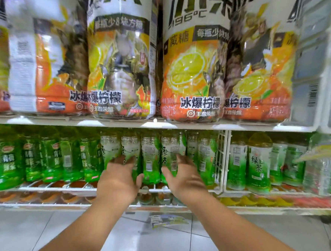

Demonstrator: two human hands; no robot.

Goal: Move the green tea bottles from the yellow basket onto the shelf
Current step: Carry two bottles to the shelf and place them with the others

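While both hands' fingers [131, 160] spread apart, green tea bottles [150, 159] crowd the white shelf [254, 192] above pale floor tiles [16, 230].

Both open hands [151, 175] against shelved green tea bottles [150, 159]

Shop aisle, drinks section.
White wire-and-metal shelving [160, 125] stocked in tight rows: large orange-and-yellow labelled lemon drink bottles [194, 68] on the upper tier, green-labelled clear plastic tea bottles [150, 159] below, white wire divider [222, 158] right, pale glossy tiled floor [35, 232] near.
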